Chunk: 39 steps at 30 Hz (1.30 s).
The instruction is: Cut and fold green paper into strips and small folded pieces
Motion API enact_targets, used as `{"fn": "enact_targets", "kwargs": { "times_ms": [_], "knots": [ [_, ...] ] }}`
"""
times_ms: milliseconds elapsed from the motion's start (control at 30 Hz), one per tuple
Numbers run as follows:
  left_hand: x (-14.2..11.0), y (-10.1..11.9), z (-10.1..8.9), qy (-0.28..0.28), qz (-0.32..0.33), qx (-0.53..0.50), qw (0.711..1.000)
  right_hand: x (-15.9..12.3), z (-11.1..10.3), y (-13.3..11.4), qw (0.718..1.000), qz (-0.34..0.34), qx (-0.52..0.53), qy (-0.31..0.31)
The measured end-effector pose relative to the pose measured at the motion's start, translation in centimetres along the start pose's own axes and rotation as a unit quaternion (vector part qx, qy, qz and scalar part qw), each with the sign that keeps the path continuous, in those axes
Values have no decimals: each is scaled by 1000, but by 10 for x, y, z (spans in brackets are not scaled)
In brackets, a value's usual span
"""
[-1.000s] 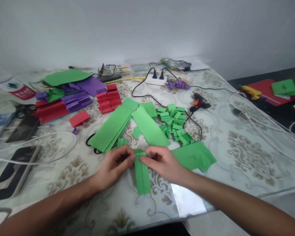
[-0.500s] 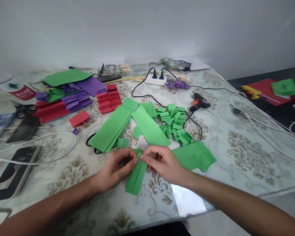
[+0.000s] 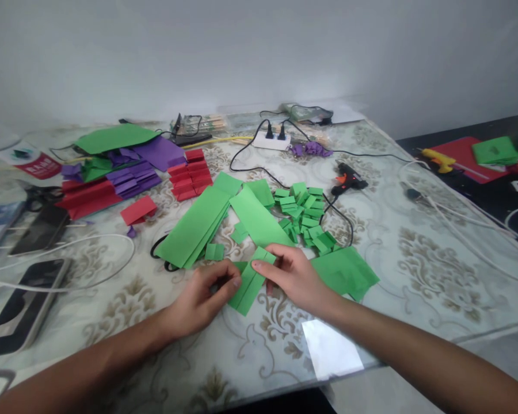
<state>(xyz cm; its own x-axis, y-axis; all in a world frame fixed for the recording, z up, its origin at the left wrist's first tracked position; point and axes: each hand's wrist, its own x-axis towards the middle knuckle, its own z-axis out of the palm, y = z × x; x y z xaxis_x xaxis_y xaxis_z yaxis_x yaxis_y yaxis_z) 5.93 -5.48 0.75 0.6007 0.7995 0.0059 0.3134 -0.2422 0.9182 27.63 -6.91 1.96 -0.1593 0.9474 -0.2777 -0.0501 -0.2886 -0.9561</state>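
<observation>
A creased green paper strip [image 3: 249, 286] slants between my hands above the table. My right hand [image 3: 296, 273] pinches its upper end between thumb and fingers. Closed on the left side, my left hand [image 3: 211, 287] has its thumb and index finger at the strip's left edge, with a bit of green paper showing behind the fingertips. Just beyond lie a long green strip [image 3: 259, 218] and a stack of green strips [image 3: 194, 224]. Many small folded green pieces [image 3: 304, 213] are heaped to the right, and wider green sheets [image 3: 345, 270] lie near my right wrist.
A black glue gun [image 3: 348, 179] rests at the right, its cord running by the green heap. A white power strip [image 3: 271, 140] sits at the back. Red folded paper [image 3: 190, 175], purple paper [image 3: 133, 178], scissors [image 3: 37, 195] and a phone [image 3: 26, 305] are on the left.
The green strip has swung up and to the right with my right hand, its lower end rising. My left hand stays nearly in place.
</observation>
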Motion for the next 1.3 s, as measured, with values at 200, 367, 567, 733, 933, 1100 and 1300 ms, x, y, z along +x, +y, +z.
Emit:
{"fn": "enact_targets", "kwargs": {
  "times_ms": [200,367,567,733,933,1100,1300],
  "knots": [
    [2,3,2,0,-20,9,1000,-1,1,3,1000,4,-15,5],
    [4,5,1,4,-11,30,999,0,0,4,1000,-7,-8,13],
    [3,6,2,6,-3,40,999,-1,0,2,1000,-2,15,13],
    [3,3,2,9,-7,37,999,0,1,6,999,-3,33,16],
    [2,1,2,15,-19,27,999,-3,1,0,999,-34,39,4],
    [2,2,3,16,-26,26,999,-5,0,-2,999,-50,6,13],
    [2,3,2,17,-31,13,999,-4,0,1,998,-53,-6,18]
  ]
}}
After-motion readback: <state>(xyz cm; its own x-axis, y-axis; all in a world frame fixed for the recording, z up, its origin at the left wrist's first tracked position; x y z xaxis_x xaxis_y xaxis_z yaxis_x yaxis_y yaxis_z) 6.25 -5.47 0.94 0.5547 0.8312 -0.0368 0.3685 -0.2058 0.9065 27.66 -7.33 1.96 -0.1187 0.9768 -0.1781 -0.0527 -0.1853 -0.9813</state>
